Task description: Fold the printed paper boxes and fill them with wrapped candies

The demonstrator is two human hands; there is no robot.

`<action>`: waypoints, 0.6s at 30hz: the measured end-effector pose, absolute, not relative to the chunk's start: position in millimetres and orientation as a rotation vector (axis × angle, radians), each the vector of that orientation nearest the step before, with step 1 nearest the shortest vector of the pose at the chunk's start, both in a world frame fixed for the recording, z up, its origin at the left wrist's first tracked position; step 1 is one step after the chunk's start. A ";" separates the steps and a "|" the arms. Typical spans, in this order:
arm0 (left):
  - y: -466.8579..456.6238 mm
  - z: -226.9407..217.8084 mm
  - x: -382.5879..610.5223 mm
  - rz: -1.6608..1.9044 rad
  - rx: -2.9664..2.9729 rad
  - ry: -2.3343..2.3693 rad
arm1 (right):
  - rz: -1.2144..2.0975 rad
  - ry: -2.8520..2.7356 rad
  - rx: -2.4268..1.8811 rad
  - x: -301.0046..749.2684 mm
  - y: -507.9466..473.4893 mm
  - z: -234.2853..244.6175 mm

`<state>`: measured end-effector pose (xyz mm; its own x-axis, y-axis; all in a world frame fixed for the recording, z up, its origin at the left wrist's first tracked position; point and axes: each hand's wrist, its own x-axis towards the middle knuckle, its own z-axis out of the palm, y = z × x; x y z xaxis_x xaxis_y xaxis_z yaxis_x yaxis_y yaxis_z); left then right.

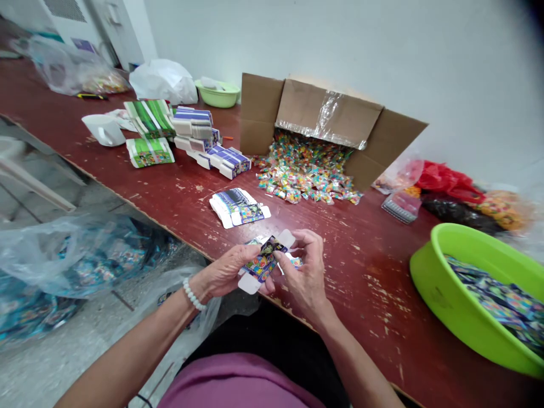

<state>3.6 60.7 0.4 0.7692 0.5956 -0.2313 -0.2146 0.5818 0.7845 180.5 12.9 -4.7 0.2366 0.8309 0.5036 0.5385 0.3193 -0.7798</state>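
My left hand (229, 273) and my right hand (306, 272) both grip one small printed paper box (261, 263) with white flaps, held over the near edge of the red table (178, 195). The left hand's fingers wrap under the box; the right hand's fingers pinch its upper right end. A short stack of flat unfolded boxes (238, 207) lies on the table just beyond my hands.
An open cardboard carton (314, 122) lies on its side, spilling small colourful candy packets (306, 173). A green basin (442, 294) with filled packs stands at the right. More flat box stacks (191, 133), a white scoop (104, 129) and bags lie at the left.
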 end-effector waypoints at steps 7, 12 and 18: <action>56.3 8.5 3.5 0.541 0.856 0.558 | 0.172 -1.678 -1.380 188.6 9.0 13.6; 53.2 6.6 2.0 0.564 0.900 0.569 | 0.386 -1.735 -1.319 196.3 10.6 20.3; 51.2 3.9 -7.5 0.517 0.977 0.640 | 0.564 -1.819 -1.234 204.4 7.1 24.1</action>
<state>-7.5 51.2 3.9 0.7050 0.6600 -0.2597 -0.1150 0.4676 0.8764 204.4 7.1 24.1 -0.1573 0.9065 0.3918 0.5258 0.4127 -0.7438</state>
